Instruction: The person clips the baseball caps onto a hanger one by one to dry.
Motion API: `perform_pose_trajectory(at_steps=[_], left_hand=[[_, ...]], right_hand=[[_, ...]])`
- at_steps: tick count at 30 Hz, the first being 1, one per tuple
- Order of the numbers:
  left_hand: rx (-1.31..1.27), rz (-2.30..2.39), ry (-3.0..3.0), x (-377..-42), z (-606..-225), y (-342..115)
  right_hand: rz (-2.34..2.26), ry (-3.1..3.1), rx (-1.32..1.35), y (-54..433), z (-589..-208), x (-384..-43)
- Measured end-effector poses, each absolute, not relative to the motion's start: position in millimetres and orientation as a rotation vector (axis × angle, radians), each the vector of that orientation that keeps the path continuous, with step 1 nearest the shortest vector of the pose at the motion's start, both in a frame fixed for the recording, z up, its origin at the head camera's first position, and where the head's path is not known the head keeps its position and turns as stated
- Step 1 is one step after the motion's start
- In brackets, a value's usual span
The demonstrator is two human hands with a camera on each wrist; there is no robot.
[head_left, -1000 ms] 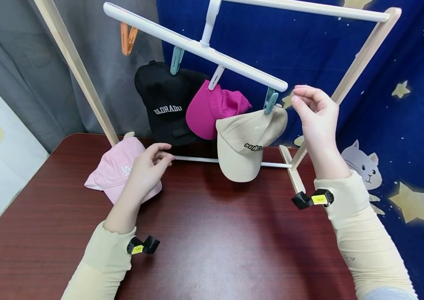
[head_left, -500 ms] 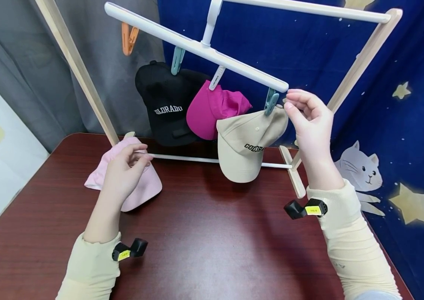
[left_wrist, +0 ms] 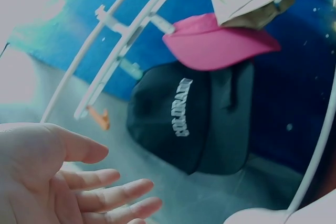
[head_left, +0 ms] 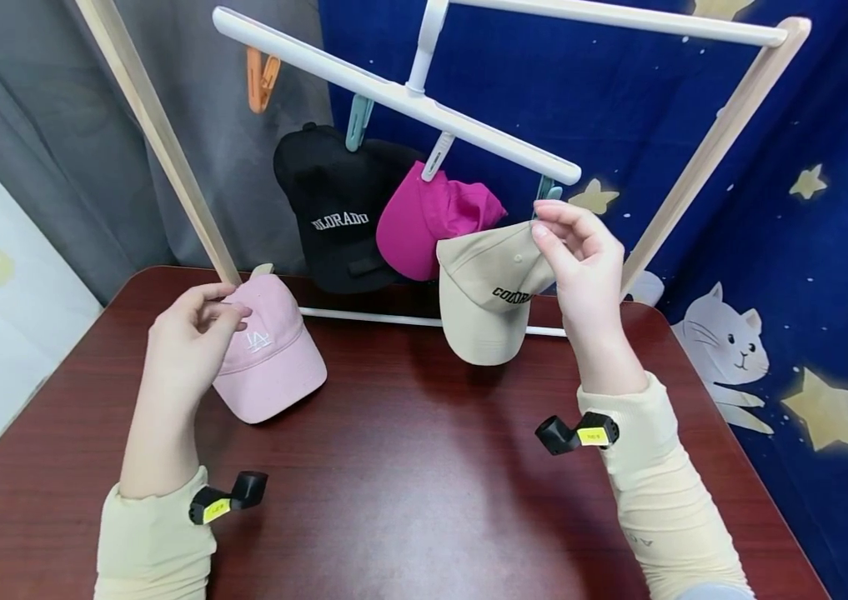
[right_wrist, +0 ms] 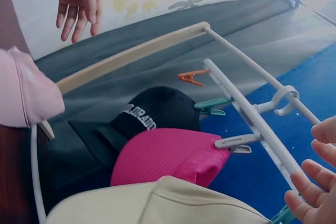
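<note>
Now over the glossy red-brown table point(head_left: 408, 467), left hand point(head_left: 183, 342) and right hand point(head_left: 589, 267) empty, loosely uncurled, pink cap point(head_left: 269, 387) atop, starry curtain point(head_left: 641, 125) behind.

The pale pink baseball cap point(head_left: 275, 365), the beige baseball cap point(head_left: 479, 287) and the black baseball cap point(head_left: 333, 196) look like matt woven cloth, with lettering that looks stitched. The magenta cap point(head_left: 414, 225) is matt too, its cloth finely textured and crumpled at the back. The hanger bar point(head_left: 318, 62) looks like smooth white plastic with a faint sheen; the orange clip point(head_left: 254, 83) and teal clip point(head_left: 356, 125) look plastic as well. The rack post point(head_left: 153, 125) is smooth, matt, pale wood. The tabletop point(head_left: 424, 500) has a dark reddish wood grain and a glossy finish. The grey curtain point(head_left: 11, 167) is matt, folded cloth.
</note>
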State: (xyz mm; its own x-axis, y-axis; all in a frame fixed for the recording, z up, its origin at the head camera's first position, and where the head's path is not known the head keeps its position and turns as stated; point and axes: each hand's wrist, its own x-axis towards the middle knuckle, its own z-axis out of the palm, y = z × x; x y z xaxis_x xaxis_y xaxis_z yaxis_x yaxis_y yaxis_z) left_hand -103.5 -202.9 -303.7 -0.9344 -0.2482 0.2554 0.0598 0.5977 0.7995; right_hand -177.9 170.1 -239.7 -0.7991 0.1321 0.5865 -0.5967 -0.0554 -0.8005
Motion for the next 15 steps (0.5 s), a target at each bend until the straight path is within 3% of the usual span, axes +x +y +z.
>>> perform_pose_trajectory(at_steps=[15], left_hand=[[0.281, -1.359, -2.473, -96, -303, -242]], right_hand=[[2.063, -1.756, 0.496, 144, -263, -171]])
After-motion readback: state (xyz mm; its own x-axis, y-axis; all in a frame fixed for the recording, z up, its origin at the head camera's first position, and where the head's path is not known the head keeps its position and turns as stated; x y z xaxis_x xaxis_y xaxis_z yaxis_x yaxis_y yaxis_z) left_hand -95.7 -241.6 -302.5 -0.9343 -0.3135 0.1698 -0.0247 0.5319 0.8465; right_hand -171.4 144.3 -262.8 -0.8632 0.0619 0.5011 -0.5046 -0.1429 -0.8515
